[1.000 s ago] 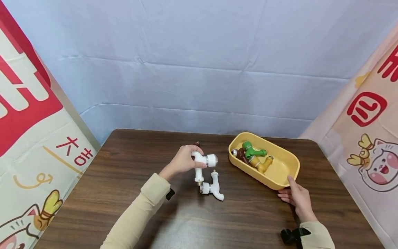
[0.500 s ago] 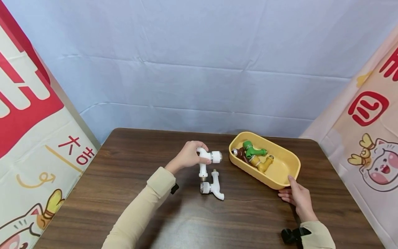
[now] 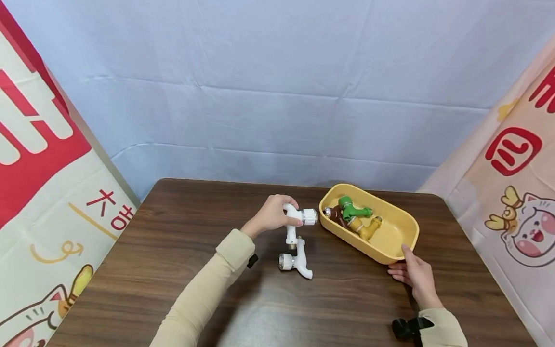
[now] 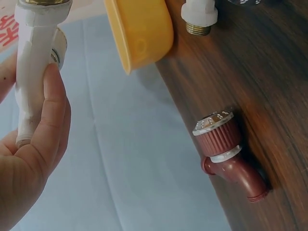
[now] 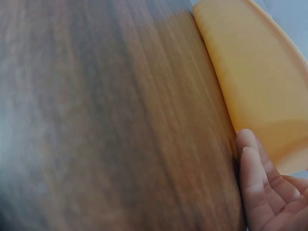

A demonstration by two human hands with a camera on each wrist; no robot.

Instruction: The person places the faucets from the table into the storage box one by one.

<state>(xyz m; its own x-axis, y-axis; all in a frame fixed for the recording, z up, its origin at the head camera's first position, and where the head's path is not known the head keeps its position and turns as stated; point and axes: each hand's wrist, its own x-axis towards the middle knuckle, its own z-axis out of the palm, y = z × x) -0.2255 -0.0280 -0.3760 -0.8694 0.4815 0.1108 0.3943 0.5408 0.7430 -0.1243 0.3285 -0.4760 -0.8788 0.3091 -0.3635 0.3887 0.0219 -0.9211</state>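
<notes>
My left hand grips a white faucet by its curved body, above the table, its ribbed knob close to the tub's left end. A second white faucet lies on the table just below the held one. A dark red faucet lies near the table's far edge in the left wrist view; in the head view my hand hides it. At the near right corner of the yellow tub, my right hand holds the rim, thumb on top and fingers against the outer wall.
Inside the tub lie a green faucet, a yellow faucet and a brown faucet, bunched at its left end. The brown wooden table ends at a pale blue cloth backdrop. Printed cloths hang at both sides.
My left hand has carried the white faucet to the right and slightly away, toward the tub. The dark red faucet behind it has gone out of sight in the head view. My right hand stays put.
</notes>
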